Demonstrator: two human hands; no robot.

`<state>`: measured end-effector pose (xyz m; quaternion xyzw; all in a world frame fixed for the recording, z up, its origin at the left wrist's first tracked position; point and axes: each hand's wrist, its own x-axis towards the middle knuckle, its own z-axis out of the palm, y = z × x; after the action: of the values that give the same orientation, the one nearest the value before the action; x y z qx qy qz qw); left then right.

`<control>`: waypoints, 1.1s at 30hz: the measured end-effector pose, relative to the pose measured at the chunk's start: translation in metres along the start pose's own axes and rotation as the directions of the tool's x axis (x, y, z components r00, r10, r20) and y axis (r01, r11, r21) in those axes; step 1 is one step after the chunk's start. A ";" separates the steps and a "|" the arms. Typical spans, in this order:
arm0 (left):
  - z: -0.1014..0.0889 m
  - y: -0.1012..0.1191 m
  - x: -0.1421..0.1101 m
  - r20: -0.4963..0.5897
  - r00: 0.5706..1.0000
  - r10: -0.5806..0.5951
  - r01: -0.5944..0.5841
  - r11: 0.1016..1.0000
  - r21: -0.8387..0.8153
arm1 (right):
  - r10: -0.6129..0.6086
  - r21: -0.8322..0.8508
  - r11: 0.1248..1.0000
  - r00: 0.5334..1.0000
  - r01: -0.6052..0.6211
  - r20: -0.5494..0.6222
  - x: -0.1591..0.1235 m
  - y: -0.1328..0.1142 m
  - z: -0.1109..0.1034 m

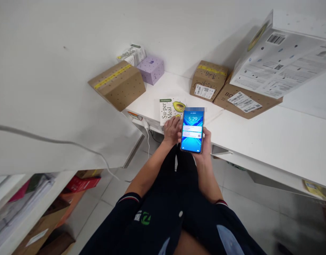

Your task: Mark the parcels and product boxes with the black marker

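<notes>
My right hand (206, 143) is wrapped round a smartphone (192, 134), held upright with its lit blue lock screen towards me; it reads 5:29. Just left of the phone, my left hand (172, 130) has its fingers stretched forward, loosely bent, over the near edge of a white box (166, 109). That box carries an avocado picture and the words "Su-per Meal", and lies on the white desk (176, 85). Part of its right side is hidden behind the phone. Whether the left fingertips press on the box, I cannot tell.
At the back left are a brown carton (120, 85), a purple box (151, 70) and another white box (133, 54). Two brown cartons (207, 79) and a large white printed box (282, 60) are at the right. A grey cable (59, 141) hangs at left, above shelves (51, 194).
</notes>
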<state>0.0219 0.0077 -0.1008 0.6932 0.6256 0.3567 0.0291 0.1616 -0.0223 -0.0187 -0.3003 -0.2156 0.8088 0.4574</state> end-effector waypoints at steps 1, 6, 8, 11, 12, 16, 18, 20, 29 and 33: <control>0.001 0.001 0.004 -0.003 1.000 0.014 -0.014 1.000 0.027 | -0.102 -0.114 0.989 0.990 0.091 -0.093 0.001 -0.006 -0.010; 0.001 0.005 0.005 -0.030 0.998 0.058 -0.055 0.994 0.090 | -0.665 -0.934 0.357 0.708 0.019 -0.240 0.009 -0.042 -0.067; 0.000 0.005 0.003 -0.032 0.998 0.058 -0.055 0.994 0.093 | -0.722 -0.975 0.027 0.670 -0.220 -0.171 0.012 -0.056 -0.084; -0.001 0.004 0.005 -0.041 0.996 0.073 -0.069 0.992 0.108 | -0.712 -0.857 -0.223 0.678 -0.464 -0.182 0.017 -0.070 -0.102; -0.002 0.002 0.007 -0.042 0.996 0.082 -0.077 0.991 0.112 | -0.702 -0.823 -0.261 0.685 -0.504 -0.197 0.018 -0.073 -0.106; -0.010 -0.010 0.015 -0.014 0.995 0.098 -0.096 0.989 0.109 | -0.653 -0.759 -0.320 0.713 -0.567 -0.257 0.022 -0.081 -0.118; -0.017 -0.015 0.020 0.022 0.995 0.097 -0.099 0.991 0.094 | -0.632 -0.737 -0.327 0.717 -0.592 -0.295 0.025 -0.083 -0.117; -0.024 -0.016 0.023 0.057 0.996 0.063 -0.068 0.993 0.092 | -0.621 -0.733 -0.348 0.730 -0.584 -0.286 0.030 -0.083 -0.108; -0.029 0.015 0.021 -0.009 0.973 -0.230 0.228 0.955 0.189 | -0.286 -0.913 -0.363 0.955 -0.188 -0.083 0.110 -0.023 -0.026; -0.022 -0.011 0.045 -0.046 0.980 -0.192 0.196 0.974 0.114 | -0.305 -0.978 -0.159 0.949 -0.136 -0.082 0.131 -0.019 -0.036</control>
<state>-0.0011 0.0416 -0.0695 0.6230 0.7107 0.3265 0.0117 0.1452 0.1038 -0.0708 -0.6397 -0.7031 0.2734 0.1470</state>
